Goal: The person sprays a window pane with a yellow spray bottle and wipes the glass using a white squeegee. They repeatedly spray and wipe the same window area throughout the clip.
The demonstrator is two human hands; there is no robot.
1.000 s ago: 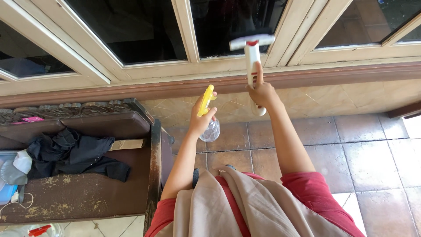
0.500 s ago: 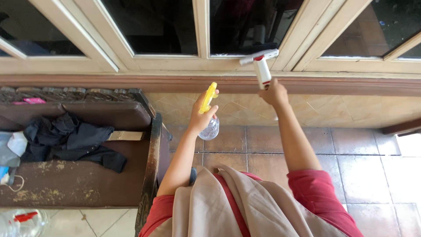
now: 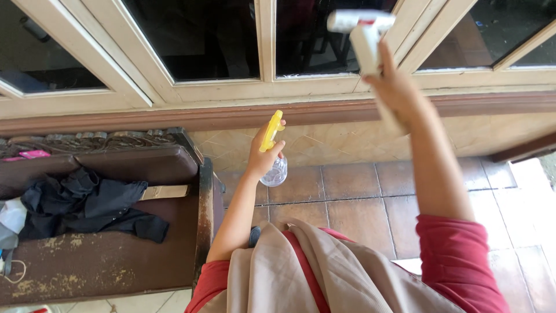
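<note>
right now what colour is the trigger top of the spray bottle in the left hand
Yellow. The spray bottle has a clear body and a yellow trigger top, seen in the head view, held by the left hand.

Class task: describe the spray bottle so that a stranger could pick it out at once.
Start at the cream-framed window and drop to the brown sill below. The left hand grips the spray bottle there. Its yellow trigger head and clear body set it apart from the white squeegee in the right hand.
</note>
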